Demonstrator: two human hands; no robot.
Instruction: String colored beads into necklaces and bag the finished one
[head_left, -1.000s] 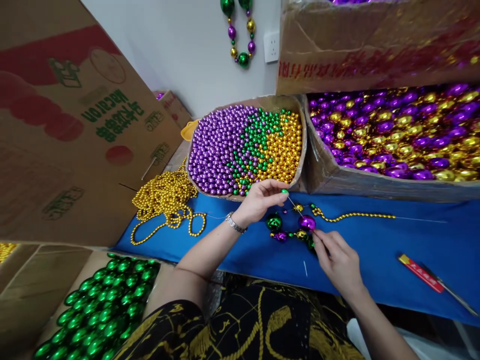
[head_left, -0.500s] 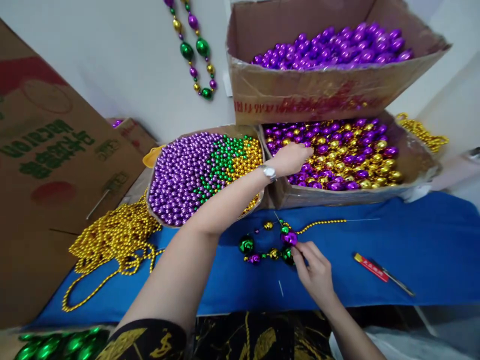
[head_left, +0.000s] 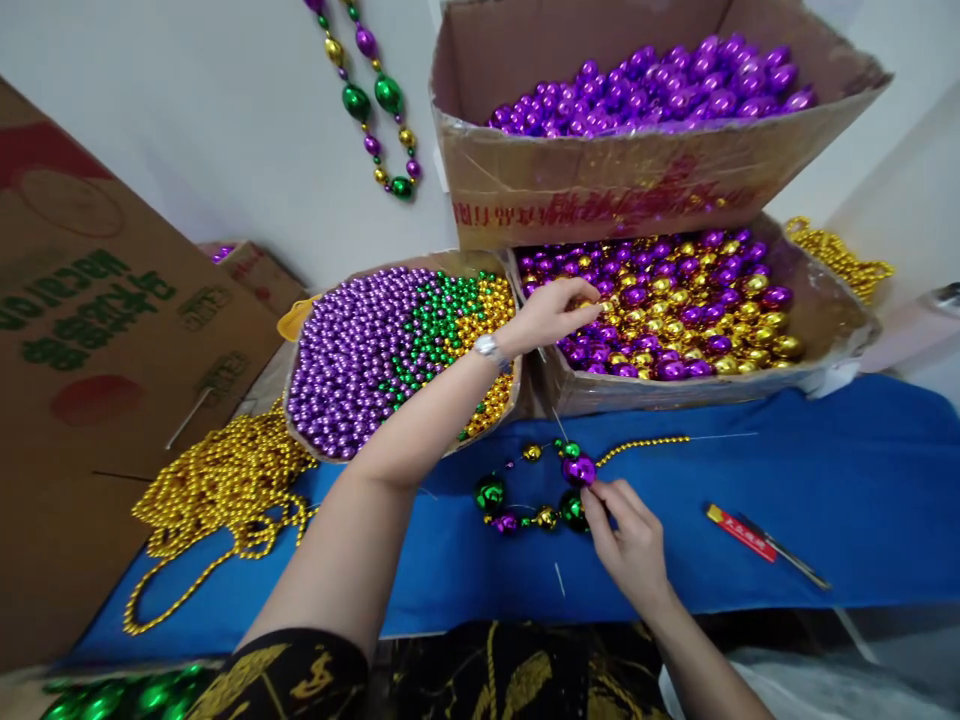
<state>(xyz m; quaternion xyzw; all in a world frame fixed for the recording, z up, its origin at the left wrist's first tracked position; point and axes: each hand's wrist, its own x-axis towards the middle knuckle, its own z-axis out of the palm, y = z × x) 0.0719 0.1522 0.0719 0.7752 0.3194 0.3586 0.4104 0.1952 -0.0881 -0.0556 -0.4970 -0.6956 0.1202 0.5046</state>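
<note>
My left hand [head_left: 551,315], with a silver watch [head_left: 489,347] at the wrist, hovers over the near left corner of a carton of loose purple and gold beads [head_left: 675,310]. Its thumb and fingers are curled together; gold shows at the tips, but I cannot make out whether it is a held bead or one behind. On the blue cloth, my right hand [head_left: 630,535] pinches a bead strand [head_left: 546,517] beside its large purple bead [head_left: 578,470]. Green, gold and purple beads curve leftward along this strand. A needle-like end [head_left: 561,425] points up from its top.
Left of the carton stands a box of small purple, green and gold beads [head_left: 345,350]. Above is a carton of purple beads [head_left: 660,90]. Gold bead chains [head_left: 225,480] lie at left. A red-and-yellow packet [head_left: 739,530] and a thin dark tool [head_left: 795,565] lie right.
My left hand has drawn back slightly left and up from among the purple and gold beads. My right hand stays on the strand. The whole view has shifted slightly.
</note>
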